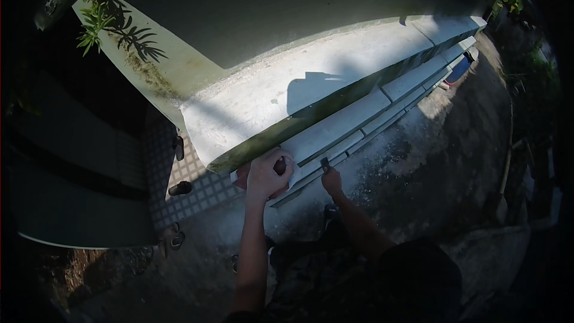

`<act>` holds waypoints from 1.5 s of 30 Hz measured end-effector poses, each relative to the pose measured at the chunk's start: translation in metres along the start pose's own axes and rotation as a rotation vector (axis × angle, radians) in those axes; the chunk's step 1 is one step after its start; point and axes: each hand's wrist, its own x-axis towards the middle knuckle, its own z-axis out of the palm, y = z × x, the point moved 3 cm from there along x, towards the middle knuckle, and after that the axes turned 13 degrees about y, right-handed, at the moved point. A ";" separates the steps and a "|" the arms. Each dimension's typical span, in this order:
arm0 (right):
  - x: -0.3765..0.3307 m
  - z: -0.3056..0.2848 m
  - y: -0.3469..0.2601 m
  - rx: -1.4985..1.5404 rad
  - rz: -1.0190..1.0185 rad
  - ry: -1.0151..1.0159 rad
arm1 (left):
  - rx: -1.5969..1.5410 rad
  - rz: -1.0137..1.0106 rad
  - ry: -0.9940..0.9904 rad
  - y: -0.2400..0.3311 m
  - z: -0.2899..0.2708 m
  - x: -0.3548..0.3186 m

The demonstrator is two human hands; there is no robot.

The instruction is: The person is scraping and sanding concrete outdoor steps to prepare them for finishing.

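Note:
My left hand [267,174] is closed at the near end of a pale stepped ledge [335,125]. Its fingers curl round a dark red thing [280,167], whose kind I cannot make out. More reddish surface [240,178] shows beside the wrist, partly covered by the hand. To the right, my right hand [332,182] is a fist around a short dark tool [324,164] that sticks up past the fingers. The tool is apart from the left hand, and the rest of it is hidden in the grip.
The ledge runs to the far right, where a blue thing [459,70] lies by its lower step. Dark sandals [180,188] lie on checkered tiles [203,203] at left. White dust speckles the ground [382,161]. A leafy plant [95,26] grows at far left.

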 end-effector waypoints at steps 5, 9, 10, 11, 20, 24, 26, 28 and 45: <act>0.032 -0.010 0.020 0.054 0.084 0.055 | 0.021 0.026 0.003 0.001 0.000 0.002; 0.027 0.001 0.019 0.029 -0.103 -0.038 | -0.018 -0.010 0.023 0.001 0.002 0.001; 0.024 0.006 0.023 0.073 -0.012 -0.092 | -0.022 -0.028 0.015 0.003 0.001 0.001; 0.023 0.012 0.026 0.117 0.078 -0.145 | -0.027 -0.046 0.008 0.003 0.000 0.002; 0.023 0.076 -0.001 0.272 0.386 -0.242 | 0.057 -0.039 0.036 -0.006 -0.013 -0.002; 0.122 0.108 0.117 0.191 -0.115 -0.402 | -0.101 0.011 -0.026 0.026 0.027 0.025; 0.061 0.113 0.026 0.235 -0.159 -0.528 | 0.019 -0.065 -0.003 -0.004 -0.003 0.000; 0.038 0.091 -0.018 0.525 0.139 -0.494 | 0.033 -0.066 0.002 -0.006 -0.004 -0.001; 0.047 0.098 0.015 1.011 1.033 -0.816 | 0.012 -0.067 -0.058 -0.007 -0.007 0.000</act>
